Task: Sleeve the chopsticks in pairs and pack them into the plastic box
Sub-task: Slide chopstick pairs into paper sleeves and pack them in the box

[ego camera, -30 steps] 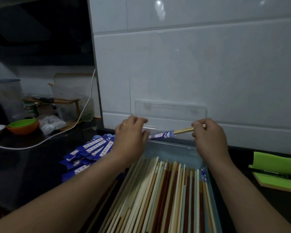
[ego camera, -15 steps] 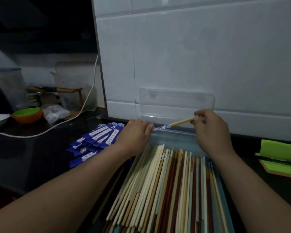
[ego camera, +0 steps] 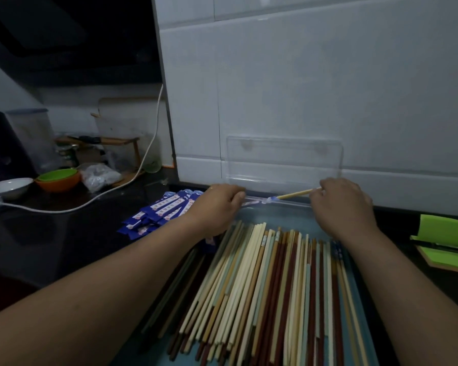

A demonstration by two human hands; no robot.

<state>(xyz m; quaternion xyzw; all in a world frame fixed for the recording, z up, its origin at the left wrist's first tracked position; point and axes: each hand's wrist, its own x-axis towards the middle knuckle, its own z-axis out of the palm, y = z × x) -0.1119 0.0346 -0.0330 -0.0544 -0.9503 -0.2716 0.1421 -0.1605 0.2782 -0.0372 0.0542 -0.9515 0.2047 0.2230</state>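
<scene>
- The right hand [ego camera: 341,207] is pinching a chopstick pair [ego camera: 296,193] and feeding it into the sleeve [ego camera: 257,201], which the left hand [ego camera: 217,207] is gripping.
- Many loose chopsticks [ego camera: 262,281] are lying in the tray [ego camera: 288,216] with spare sleeves [ego camera: 164,212] beside it, so most of the sleeving is seemingly waiting.

The dark surface [ego camera: 64,247] carries a blue tray [ego camera: 275,216] in the middle, full of loose chopsticks [ego camera: 262,286]. Just left of the tray lies a pile of blue sleeves [ego camera: 159,215]. Behind the tray, a clear plastic box [ego camera: 283,159] stands at the white wall. Further left are a white cable [ego camera: 90,204], 1 orange bowl [ego camera: 58,184], 1 white dish [ego camera: 8,187] and a plastic bag [ego camera: 101,177]. At the right edge lies a green pad [ego camera: 444,233].
</scene>
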